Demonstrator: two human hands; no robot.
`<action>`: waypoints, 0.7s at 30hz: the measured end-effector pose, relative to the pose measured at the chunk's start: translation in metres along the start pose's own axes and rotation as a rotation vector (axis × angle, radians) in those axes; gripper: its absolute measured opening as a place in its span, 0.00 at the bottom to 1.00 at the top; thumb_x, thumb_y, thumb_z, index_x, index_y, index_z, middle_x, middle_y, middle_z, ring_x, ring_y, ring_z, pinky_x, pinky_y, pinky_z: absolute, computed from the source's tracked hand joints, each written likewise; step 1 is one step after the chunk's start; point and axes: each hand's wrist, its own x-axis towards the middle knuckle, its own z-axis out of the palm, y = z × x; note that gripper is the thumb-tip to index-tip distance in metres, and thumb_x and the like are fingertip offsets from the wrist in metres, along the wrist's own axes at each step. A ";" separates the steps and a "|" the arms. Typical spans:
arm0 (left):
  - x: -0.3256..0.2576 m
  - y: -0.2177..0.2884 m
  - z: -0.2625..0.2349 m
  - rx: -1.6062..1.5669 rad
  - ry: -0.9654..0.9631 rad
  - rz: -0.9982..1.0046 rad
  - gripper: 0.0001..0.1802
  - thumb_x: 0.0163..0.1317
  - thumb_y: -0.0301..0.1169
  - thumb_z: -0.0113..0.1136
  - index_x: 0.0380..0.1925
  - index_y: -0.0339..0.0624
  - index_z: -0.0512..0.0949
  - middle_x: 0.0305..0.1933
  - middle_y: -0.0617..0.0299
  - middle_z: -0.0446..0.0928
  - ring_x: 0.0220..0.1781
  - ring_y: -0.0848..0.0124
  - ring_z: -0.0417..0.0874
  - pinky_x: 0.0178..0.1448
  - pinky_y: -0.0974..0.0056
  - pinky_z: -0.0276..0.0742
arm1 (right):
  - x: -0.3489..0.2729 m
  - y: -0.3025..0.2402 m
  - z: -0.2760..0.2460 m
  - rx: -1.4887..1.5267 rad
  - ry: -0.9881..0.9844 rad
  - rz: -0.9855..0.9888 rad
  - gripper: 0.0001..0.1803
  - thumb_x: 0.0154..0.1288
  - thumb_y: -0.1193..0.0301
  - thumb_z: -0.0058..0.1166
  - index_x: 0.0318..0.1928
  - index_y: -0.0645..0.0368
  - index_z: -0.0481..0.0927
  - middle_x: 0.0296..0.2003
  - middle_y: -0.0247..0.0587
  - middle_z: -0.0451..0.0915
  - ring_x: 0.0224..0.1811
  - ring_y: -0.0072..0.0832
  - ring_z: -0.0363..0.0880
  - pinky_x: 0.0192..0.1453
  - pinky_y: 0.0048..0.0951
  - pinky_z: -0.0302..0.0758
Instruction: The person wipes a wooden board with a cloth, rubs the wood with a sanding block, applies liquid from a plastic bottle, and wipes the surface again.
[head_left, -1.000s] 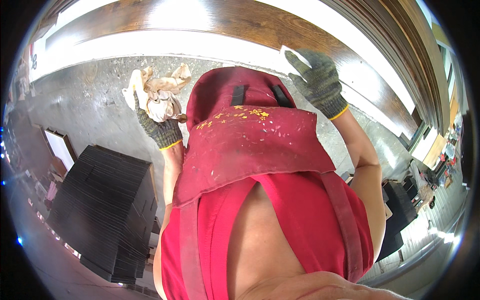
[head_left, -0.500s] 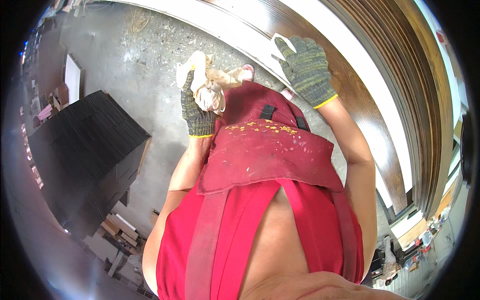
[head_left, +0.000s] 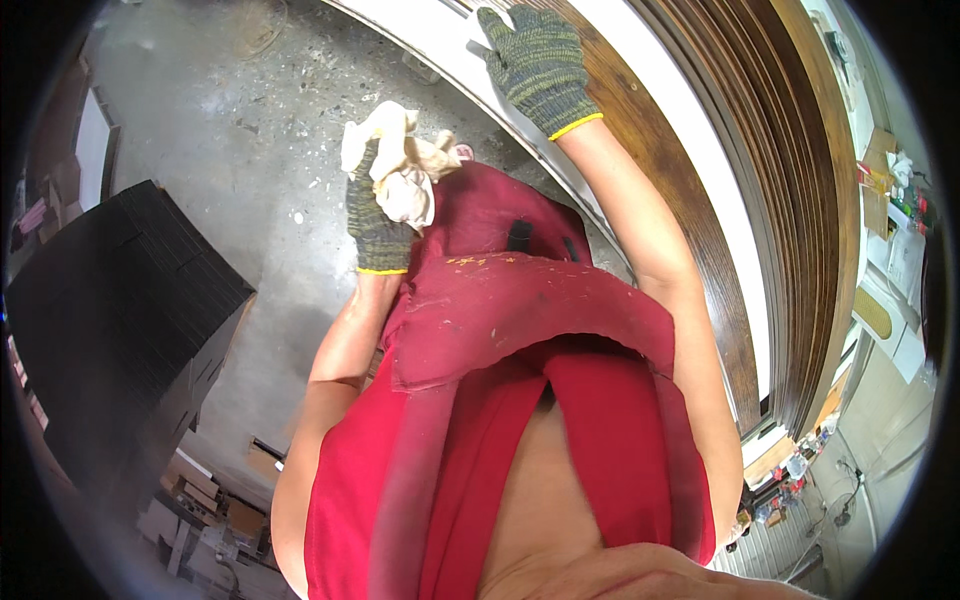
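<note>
Gripping a crumpled, cream-coloured cloth [head_left: 405, 195] in the left hand [head_left: 378, 220], gloved in green-black knit, above the speckled grey concrete floor [head_left: 260, 150] at left; bunching it, probably to keep loose folds in check. Over at far right, holding the matching-gloved right hand [head_left: 540, 65] palm-down by the long brown wood-grain board [head_left: 640, 120], perhaps for flat contact; showing a thin white piece [head_left: 479, 34] thumbside, pinching or just touching, cannot tell.

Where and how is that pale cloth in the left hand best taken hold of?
Probably by pinching the loose fold of the pale cloth, coming from the right: that fold sticks out there, while the gloved left hand lies along the lower left.
</note>
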 end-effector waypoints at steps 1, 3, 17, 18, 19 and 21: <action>-0.010 0.005 0.006 0.066 0.068 0.053 0.17 0.74 0.36 0.52 0.57 0.39 0.73 0.53 0.54 0.79 0.48 0.65 0.81 0.54 0.59 0.80 | -0.007 -0.001 -0.015 -0.029 0.019 -0.014 0.25 0.64 0.57 0.55 0.56 0.57 0.79 0.44 0.54 0.80 0.46 0.48 0.79 0.53 0.46 0.73; -0.020 0.010 0.020 0.202 0.091 0.105 0.19 0.74 0.36 0.52 0.60 0.39 0.72 0.56 0.52 0.78 0.54 0.60 0.81 0.61 0.54 0.80 | -0.036 0.007 -0.050 0.035 -0.061 -0.006 0.25 0.63 0.57 0.57 0.58 0.54 0.78 0.47 0.49 0.79 0.46 0.45 0.78 0.51 0.45 0.73; -0.030 0.006 0.062 0.154 0.026 0.085 0.16 0.76 0.38 0.49 0.55 0.42 0.75 0.43 0.60 0.80 0.35 0.74 0.80 0.37 0.68 0.81 | -0.295 0.067 -0.218 -0.108 -0.259 0.216 0.32 0.57 0.65 0.67 0.65 0.46 0.77 0.53 0.47 0.77 0.53 0.41 0.77 0.57 0.45 0.72; -0.028 0.007 0.057 0.126 -0.006 0.039 0.16 0.76 0.38 0.48 0.55 0.43 0.75 0.43 0.60 0.80 0.34 0.76 0.80 0.36 0.69 0.80 | -0.289 0.063 -0.211 -0.099 -0.209 0.212 0.33 0.56 0.67 0.68 0.65 0.47 0.77 0.52 0.46 0.78 0.51 0.40 0.78 0.54 0.44 0.73; -0.026 0.008 0.054 0.160 0.021 0.026 0.15 0.76 0.38 0.48 0.55 0.44 0.75 0.44 0.60 0.80 0.32 0.77 0.79 0.34 0.71 0.80 | -0.277 0.062 -0.200 -0.048 -0.218 0.213 0.31 0.56 0.61 0.67 0.62 0.49 0.78 0.51 0.48 0.78 0.52 0.44 0.77 0.56 0.47 0.72; -0.024 0.008 0.051 0.113 0.054 0.061 0.16 0.76 0.37 0.50 0.55 0.41 0.74 0.48 0.58 0.79 0.35 0.73 0.80 0.39 0.66 0.83 | -0.247 0.058 -0.181 -0.024 -0.231 0.184 0.30 0.56 0.61 0.67 0.61 0.49 0.78 0.50 0.49 0.78 0.50 0.44 0.78 0.54 0.48 0.73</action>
